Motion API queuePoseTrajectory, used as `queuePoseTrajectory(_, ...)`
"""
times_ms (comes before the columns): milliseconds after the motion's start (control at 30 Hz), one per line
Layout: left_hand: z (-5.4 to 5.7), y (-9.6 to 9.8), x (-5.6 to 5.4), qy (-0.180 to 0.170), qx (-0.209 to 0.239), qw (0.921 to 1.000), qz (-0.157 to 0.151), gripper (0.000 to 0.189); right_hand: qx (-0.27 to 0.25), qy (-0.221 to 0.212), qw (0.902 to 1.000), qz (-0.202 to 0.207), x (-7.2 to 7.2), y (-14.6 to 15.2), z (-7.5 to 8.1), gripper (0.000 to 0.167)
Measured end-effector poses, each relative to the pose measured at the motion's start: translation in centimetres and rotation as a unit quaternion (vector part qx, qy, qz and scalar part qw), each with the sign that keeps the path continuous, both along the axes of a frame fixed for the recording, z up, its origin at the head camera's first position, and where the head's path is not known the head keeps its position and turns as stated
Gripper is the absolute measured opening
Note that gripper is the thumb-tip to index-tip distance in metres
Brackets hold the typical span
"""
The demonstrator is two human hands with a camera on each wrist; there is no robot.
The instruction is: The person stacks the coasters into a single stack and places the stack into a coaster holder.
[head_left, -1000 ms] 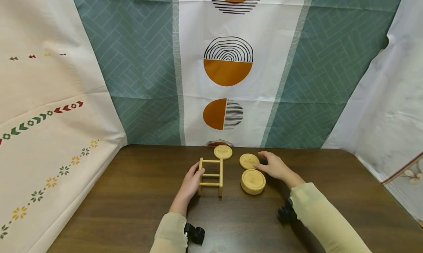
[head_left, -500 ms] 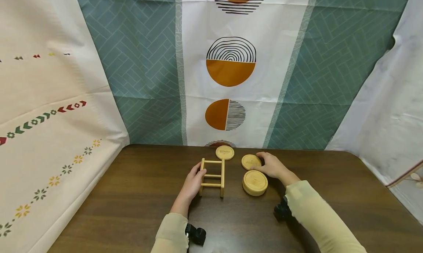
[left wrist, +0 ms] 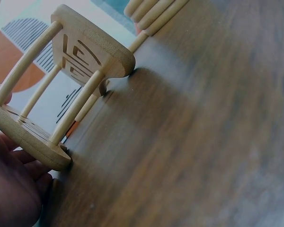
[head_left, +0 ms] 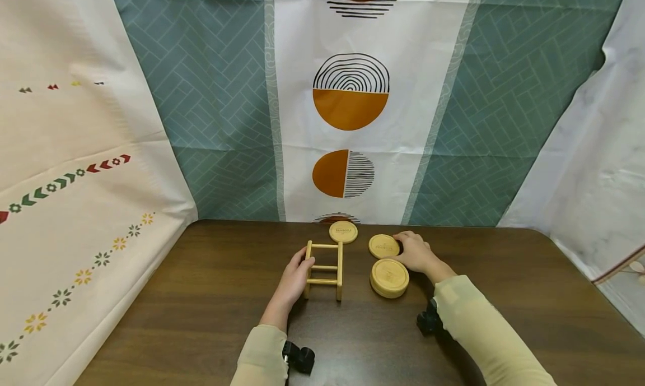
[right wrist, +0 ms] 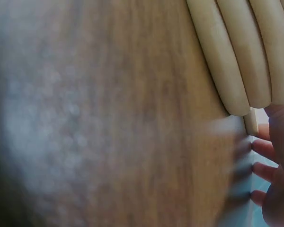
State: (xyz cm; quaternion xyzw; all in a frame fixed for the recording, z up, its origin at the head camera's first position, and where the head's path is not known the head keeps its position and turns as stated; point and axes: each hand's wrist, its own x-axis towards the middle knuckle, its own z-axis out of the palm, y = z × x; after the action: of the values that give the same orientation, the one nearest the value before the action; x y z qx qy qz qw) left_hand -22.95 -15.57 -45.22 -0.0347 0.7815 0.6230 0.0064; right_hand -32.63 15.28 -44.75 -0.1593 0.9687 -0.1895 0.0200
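My left hand (head_left: 293,277) grips the left side of a small wooden coaster holder (head_left: 340,271) with slim rods, standing on the table. Cut-out slots in its side panel (left wrist: 92,52) appear in the left wrist view. My right hand (head_left: 417,252) holds the right edge of a round wooden coaster (head_left: 384,246) lying flat, thumb near the front rim and fingers at the back. Just in front of that coaster is a stack of several coasters (head_left: 389,277). In the right wrist view, the stack (right wrist: 227,56) hides the thumb and most of the held coaster.
Another coaster (head_left: 343,232) lies flat near the table's back edge, behind the holder. A patterned cloth (head_left: 347,111) hangs along the back of the brown wooden table (head_left: 201,296). Pale cloths hang at the left and right.
My right hand has closed in slightly on the coaster's edge, its thumb slipping down between the coaster and the stack. The left hand and the holder stay in place. The head view shifted slightly.
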Motion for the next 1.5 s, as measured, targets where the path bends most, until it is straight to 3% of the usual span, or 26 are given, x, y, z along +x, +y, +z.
queuePoseTrajectory(533, 0.0, 0.0, 0.1, 0.002, -0.002, 1.0, 0.002, 0.054, -0.03, 0.021, 0.9991, -0.021, -0.1, 0.1, -0.4, 0.08)
queuePoseTrajectory(1000, 0.1, 0.0, 0.2, 0.0, -0.001, 1.0, -0.003, 0.054, -0.097, 0.006, 0.9946, -0.035, 0.2, 0.5, 0.2, 0.091)
queuePoseTrajectory(1500, -0.1, -0.1, 0.1, -0.005, -0.006, 0.9999, -0.006, 0.054, -0.109, -0.002, 0.9932, -0.039, 0.8, 0.7, 0.8, 0.086)
